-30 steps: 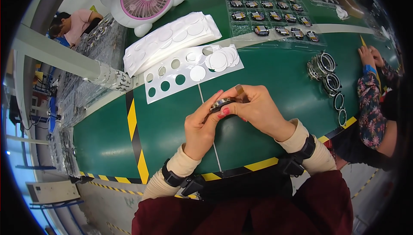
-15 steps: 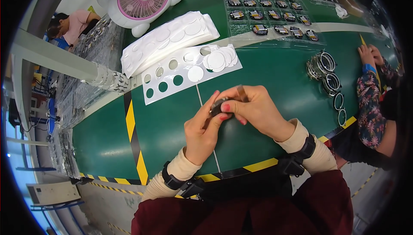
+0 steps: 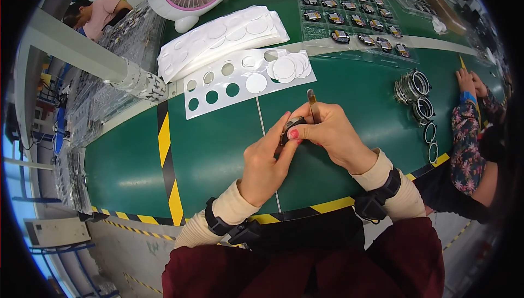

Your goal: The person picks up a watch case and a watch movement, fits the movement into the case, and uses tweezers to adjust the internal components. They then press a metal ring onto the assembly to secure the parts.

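Observation:
A small round dark part with a metallic rim, like a watch body (image 3: 291,128), sits between my two hands above the green table. My left hand (image 3: 266,161) is closed around its left side, with the fingers along it. My right hand (image 3: 338,137) presses its thumb on the part's near side. Out of the right hand's curled fingers sticks a metal tool that looks like tweezers (image 3: 312,104), pointing up and away from me. The fingers cover much of the part.
Ahead lie a white sheet (image 3: 197,113) with round stickers and a stack of white sheets (image 3: 177,60). A pink-and-white fan (image 3: 158,3) stands behind. Clear trays (image 3: 322,41) hold dark round parts. Metal rings (image 3: 423,109) lie right, near another person's arm (image 3: 464,134).
The tweezers-like tool now stands more upright and shows more from my right hand. Both hands have shifted slightly right with the part, and the part is turned a little.

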`<state>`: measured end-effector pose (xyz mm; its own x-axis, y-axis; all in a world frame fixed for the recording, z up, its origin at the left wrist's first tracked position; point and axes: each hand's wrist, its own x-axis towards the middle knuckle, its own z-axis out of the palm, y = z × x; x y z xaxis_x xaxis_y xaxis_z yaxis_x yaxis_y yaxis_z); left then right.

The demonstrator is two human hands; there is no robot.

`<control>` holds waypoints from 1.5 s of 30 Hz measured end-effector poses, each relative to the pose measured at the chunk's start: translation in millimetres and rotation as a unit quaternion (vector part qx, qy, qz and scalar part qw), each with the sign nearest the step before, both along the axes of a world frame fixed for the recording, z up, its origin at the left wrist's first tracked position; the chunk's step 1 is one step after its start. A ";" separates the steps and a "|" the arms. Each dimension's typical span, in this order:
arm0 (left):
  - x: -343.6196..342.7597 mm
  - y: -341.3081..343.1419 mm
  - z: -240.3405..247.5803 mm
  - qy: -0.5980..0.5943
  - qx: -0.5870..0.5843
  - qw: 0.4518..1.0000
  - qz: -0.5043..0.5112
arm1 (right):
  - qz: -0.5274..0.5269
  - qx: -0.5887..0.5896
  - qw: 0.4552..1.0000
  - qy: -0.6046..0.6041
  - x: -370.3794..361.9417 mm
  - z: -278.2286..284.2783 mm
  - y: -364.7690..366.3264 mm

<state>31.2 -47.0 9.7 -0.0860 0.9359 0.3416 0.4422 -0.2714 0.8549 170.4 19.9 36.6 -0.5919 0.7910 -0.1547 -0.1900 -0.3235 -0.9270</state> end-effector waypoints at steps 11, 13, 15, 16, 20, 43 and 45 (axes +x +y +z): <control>-2.3 4.9 9.5 -0.228 -0.059 0.971 -0.046 | 0.000 -0.125 0.984 0.125 1.1 -10.7 1.5; -3.4 5.1 7.8 -0.227 -0.062 0.971 -0.049 | 0.006 -0.138 0.981 0.134 0.4 -10.5 0.4; -4.8 5.3 7.9 -0.197 -0.054 0.978 -0.043 | -0.001 -0.126 0.986 0.111 -0.3 -10.0 0.1; -5.5 5.3 8.0 -0.167 -0.047 0.984 -0.036 | -0.008 -0.114 0.989 0.090 -0.7 -10.0 0.0; -4.6 7.5 7.1 -0.123 -0.014 0.992 -0.009 | -0.014 -0.067 0.996 0.064 -3.0 -8.7 -1.5; 0.1 -1.3 11.9 -0.091 -0.025 0.995 -0.025 | -0.052 0.119 0.992 -0.003 -1.4 -12.3 -8.2; -3.0 4.2 7.4 -0.261 -0.085 0.959 -0.064 | -0.061 0.114 0.991 -0.019 -3.0 -9.2 -6.3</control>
<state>28.2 -42.8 17.2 -0.0836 0.9887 0.1243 -0.0868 -0.1315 0.9875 167.4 13.6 27.4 -0.4874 0.8730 0.0165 -0.1790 -0.0813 -0.9805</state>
